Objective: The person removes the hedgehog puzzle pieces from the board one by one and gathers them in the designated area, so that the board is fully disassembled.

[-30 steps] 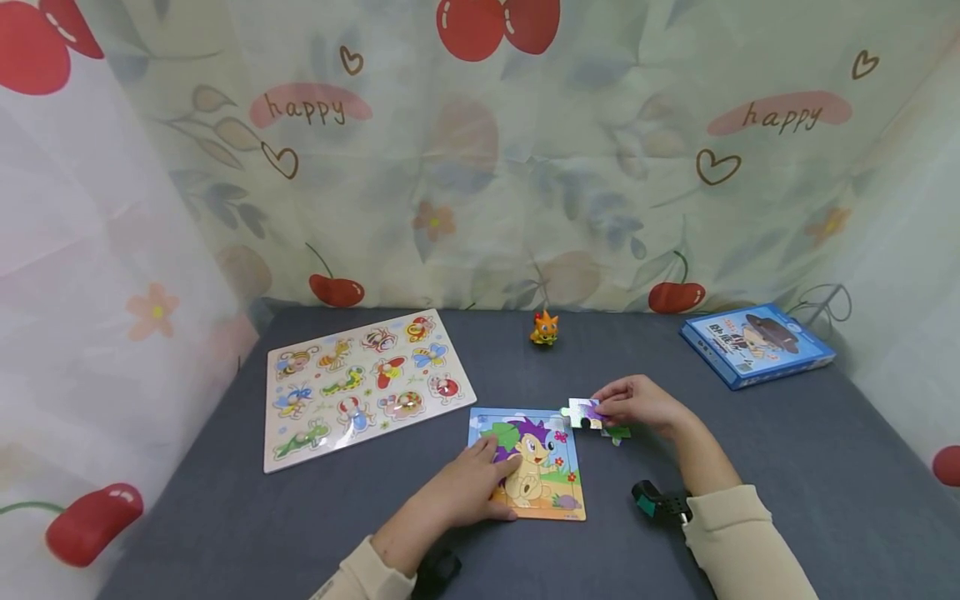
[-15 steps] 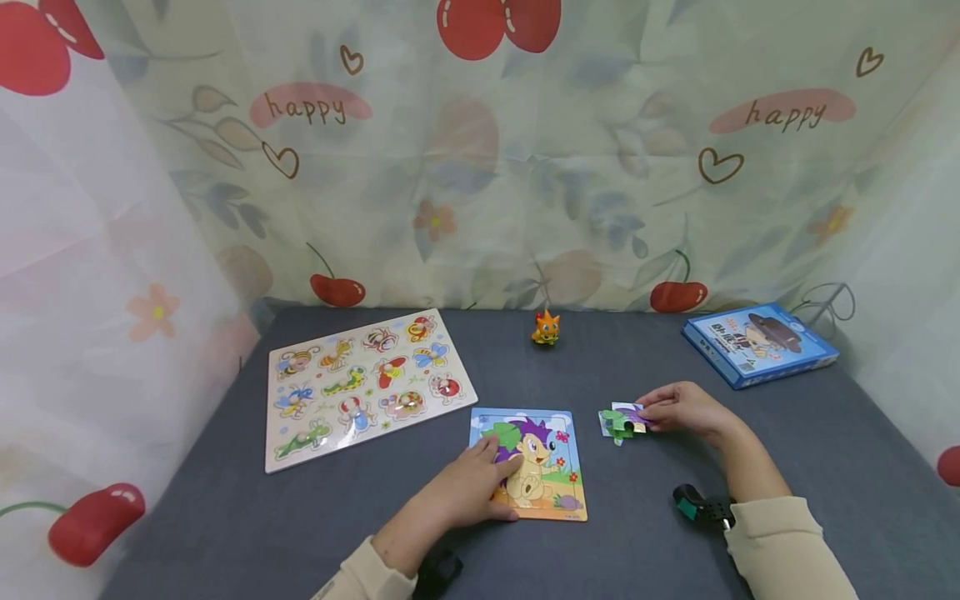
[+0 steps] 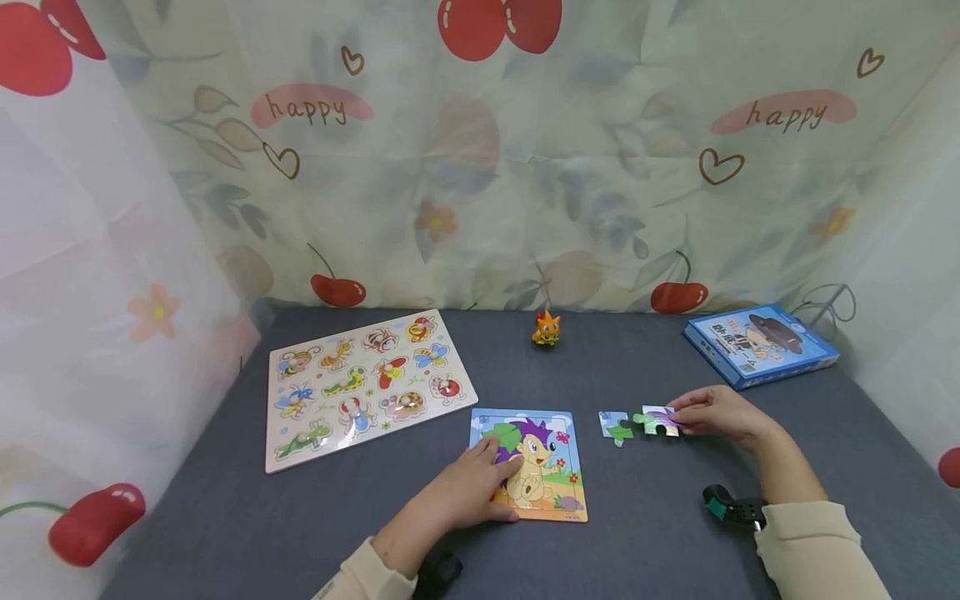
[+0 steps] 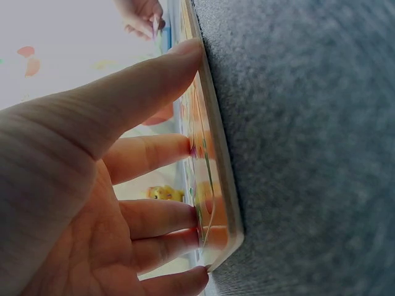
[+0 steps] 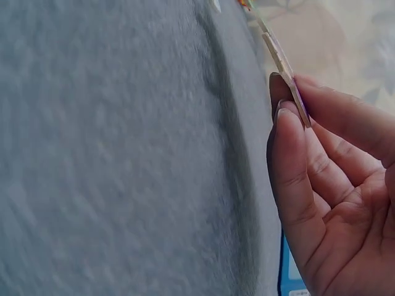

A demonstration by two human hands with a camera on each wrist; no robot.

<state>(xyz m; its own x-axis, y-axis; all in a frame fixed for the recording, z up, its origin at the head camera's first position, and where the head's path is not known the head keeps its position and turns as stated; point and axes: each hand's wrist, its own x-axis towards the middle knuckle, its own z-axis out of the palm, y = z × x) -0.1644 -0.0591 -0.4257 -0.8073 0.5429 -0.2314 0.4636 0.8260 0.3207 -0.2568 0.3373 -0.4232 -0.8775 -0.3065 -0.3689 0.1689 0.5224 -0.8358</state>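
Note:
My left hand (image 3: 465,485) rests on the hedgehog jigsaw puzzle (image 3: 556,483) in the head view. From the left wrist, its fairly straight fingers touch the puzzle's face, and the thumb lies at the edge of the wooden board (image 4: 220,157). To the right, my right hand (image 3: 716,414) pinches a green and purple jigsaw piece (image 3: 662,419) by its right side. The right wrist view shows this piece (image 5: 281,60) edge-on between thumb and fingers. A blue and green jigsaw piece (image 3: 615,426) lies on the table, between the puzzle and the held piece.
An insect puzzle board (image 3: 367,425) lies at the left. A small orange toy figure (image 3: 546,329) stands at the back, and a blue box (image 3: 761,343) lies at the back right. Printed curtains (image 3: 525,225) enclose the dark table (image 3: 322,517).
My right hand has moved right with the jigsaw piece, away from the puzzle and past the blue and green piece, which now shows more fully. My left hand has stayed in place.

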